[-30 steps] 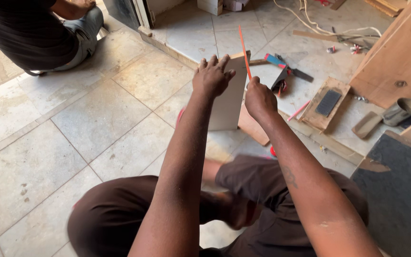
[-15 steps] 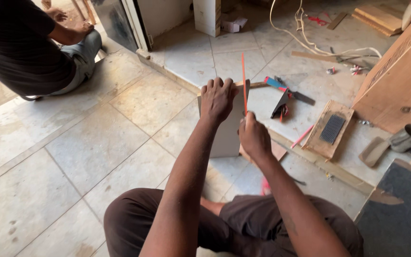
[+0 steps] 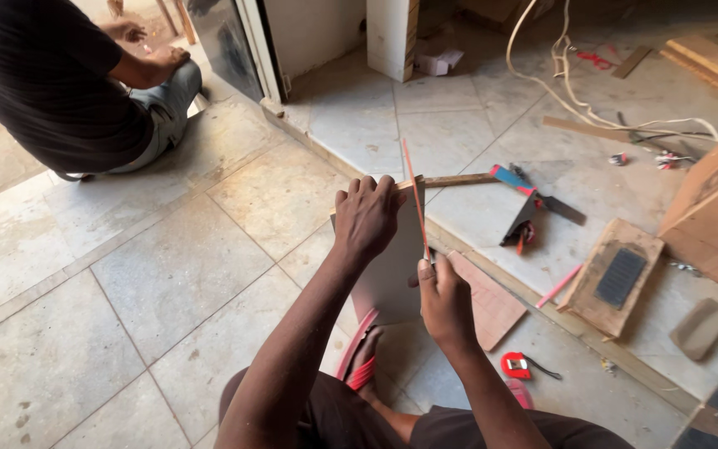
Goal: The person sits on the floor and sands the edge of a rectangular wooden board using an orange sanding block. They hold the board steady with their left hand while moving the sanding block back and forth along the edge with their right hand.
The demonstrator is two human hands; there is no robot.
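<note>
A pale grey tile piece (image 3: 388, 274) stands upright on edge on the floor in front of me. My left hand (image 3: 366, 218) grips its top edge from above. My right hand (image 3: 444, 301) is closed on a thin red blade or rod (image 3: 413, 195) that rises steeply along the tile's right edge, its tip pointing up and away. My foot in a red sandal (image 3: 361, 359) rests at the tile's base.
A reddish tile offcut (image 3: 485, 301) lies right of the tile. A red tape measure (image 3: 515, 364), a hammer (image 3: 492, 177), a trowel (image 3: 533, 218), a wooden float (image 3: 612, 278), boards and white cables (image 3: 558, 83) litter the raised floor. Another person (image 3: 51, 83) sits at far left.
The view has shifted so both hands and the tile sit lower in frame. My right hand has slid down the tile's right edge with the red blade.
</note>
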